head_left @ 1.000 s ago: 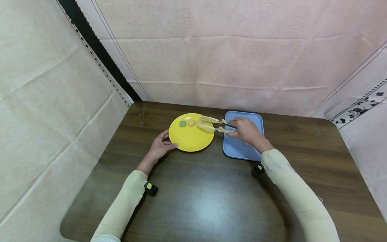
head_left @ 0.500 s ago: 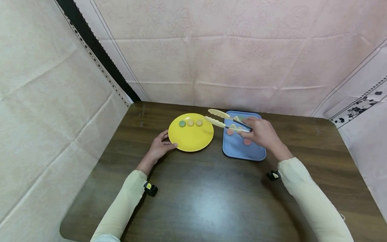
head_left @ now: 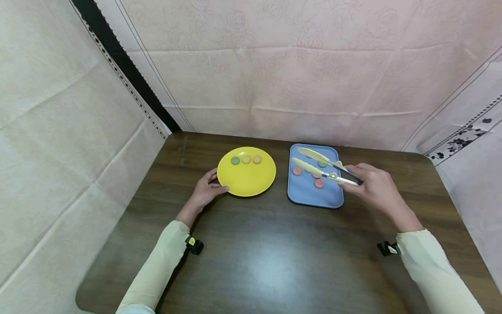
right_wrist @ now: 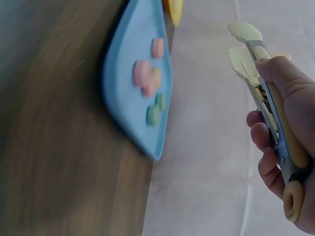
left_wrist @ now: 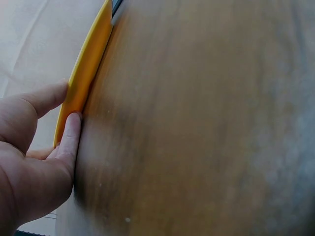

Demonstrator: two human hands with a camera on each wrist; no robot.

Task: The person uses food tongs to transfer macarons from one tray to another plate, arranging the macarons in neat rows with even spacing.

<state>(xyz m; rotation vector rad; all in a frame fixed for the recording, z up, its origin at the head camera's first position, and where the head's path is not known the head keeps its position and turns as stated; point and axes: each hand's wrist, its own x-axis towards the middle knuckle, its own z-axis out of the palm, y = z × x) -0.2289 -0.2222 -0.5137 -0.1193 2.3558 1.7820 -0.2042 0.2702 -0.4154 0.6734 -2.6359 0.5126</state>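
Note:
My left hand (head_left: 205, 188) holds the rim of a round yellow plate (head_left: 247, 181) at its left side, as the left wrist view also shows. A row of small round macaron-like pieces, one green (head_left: 235, 161) and two cream (head_left: 256, 159), lies along the plate's far part. In my right hand (head_left: 374, 187) are pale-tipped metal tongs (head_left: 341, 167), their arms spread and nothing between the tips (right_wrist: 243, 46). In the head view the tongs overlap a blue tray (head_left: 310, 198), where several pink (head_left: 319, 183), green (head_left: 321, 164) and yellowish pieces lie.
Plate and tray stand side by side with a gap between them, near the back edge of a dark wooden table (head_left: 251, 244). Behind it hangs a pale patterned cloth (head_left: 298, 87); another pale cloth (head_left: 70, 144) hangs on the left.
My right hand has drawn the tongs from the plate rightwards over the tray. A cream piece between the tongs' tips earlier now lies on the plate. My left hand stays at the plate.

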